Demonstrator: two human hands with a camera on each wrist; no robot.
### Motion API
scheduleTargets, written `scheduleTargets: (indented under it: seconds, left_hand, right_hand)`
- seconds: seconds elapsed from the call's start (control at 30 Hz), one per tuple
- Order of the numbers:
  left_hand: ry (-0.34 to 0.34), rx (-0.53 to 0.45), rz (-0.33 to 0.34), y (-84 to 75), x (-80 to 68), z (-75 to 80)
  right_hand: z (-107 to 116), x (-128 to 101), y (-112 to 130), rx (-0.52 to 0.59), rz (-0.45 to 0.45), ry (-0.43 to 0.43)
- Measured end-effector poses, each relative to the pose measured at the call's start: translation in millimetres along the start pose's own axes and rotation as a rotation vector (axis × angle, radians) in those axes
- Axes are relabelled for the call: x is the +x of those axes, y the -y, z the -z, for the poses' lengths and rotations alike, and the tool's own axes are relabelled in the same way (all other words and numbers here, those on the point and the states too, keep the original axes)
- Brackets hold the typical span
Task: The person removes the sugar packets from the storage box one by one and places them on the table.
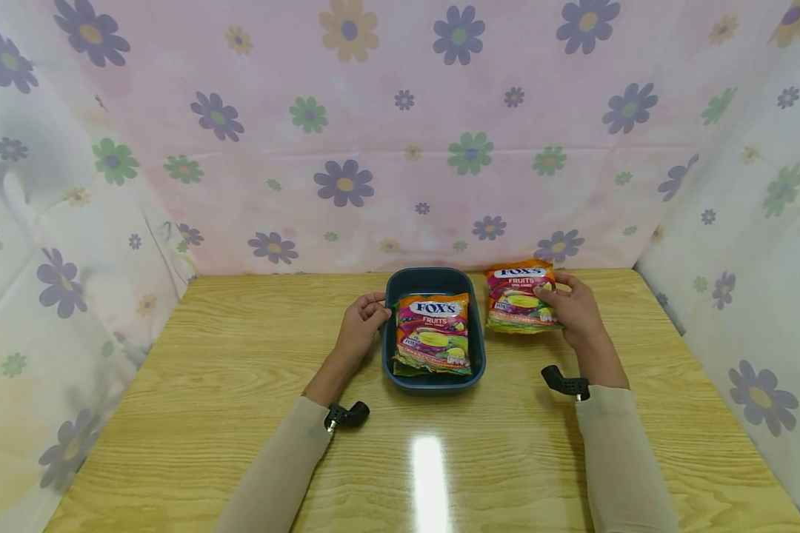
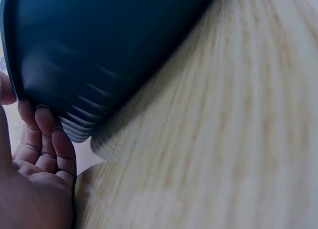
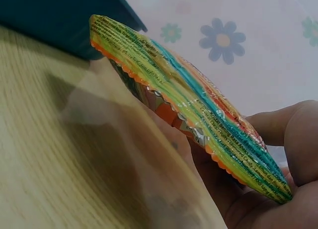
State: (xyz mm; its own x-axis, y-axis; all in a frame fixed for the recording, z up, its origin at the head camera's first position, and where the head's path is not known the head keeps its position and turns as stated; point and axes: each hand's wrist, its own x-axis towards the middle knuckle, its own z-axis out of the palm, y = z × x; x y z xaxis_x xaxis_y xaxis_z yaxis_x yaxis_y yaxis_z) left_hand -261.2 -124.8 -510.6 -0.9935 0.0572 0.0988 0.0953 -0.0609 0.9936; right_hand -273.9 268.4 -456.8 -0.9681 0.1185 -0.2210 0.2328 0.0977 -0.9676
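Observation:
A dark blue plastic tub [image 1: 477, 326] stands on the wooden table, with a bag of Fox's fruit candy [image 1: 433, 333] lying in it; a green edge shows beneath that bag. My left hand [image 1: 363, 326] holds the tub's left rim, the thumb over the edge and the fingers [image 2: 47, 120] against the outer wall. To the right of the tub, my right hand [image 1: 576, 307] grips a second bag of Fox's candy [image 1: 520, 300] by its right side, thumb on the front. The right wrist view shows this bag [image 3: 198, 110] tilted above the table, its shadow below.
The wooden table [image 1: 253, 355] runs up to a flowered cloth [image 1: 387, 207] at the back, and more cloth hangs at both sides. A black wrist camera [image 1: 563, 381] sits on the right forearm, another [image 1: 350, 414] on the left.

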Motion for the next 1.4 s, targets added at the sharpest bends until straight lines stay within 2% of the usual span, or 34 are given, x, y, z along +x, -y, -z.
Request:
scheduleTargets:
  seconds: [0.17,0.4,0.93,1.4]
  left_hand:
    - [-0.004,-0.003,0.004,-0.3,0.3,0.3]
    - [-0.004,-0.004,0.006,0.2,0.8,0.6]
    - [-0.005,-0.007,-0.002,1.9,0.4,0.3]
    - [0.000,-0.009,-0.006,1.2,-0.1,0.1]
  right_hand:
    - [1,4,-6,0.010,-0.018,0.000]
    - [1,9,-15,-0.034,-0.037,0.000]
    - [-4,15,-30,-0.045,-0.002,-0.005]
    - [-10,10,-27,-0.258,0.102,-0.041]
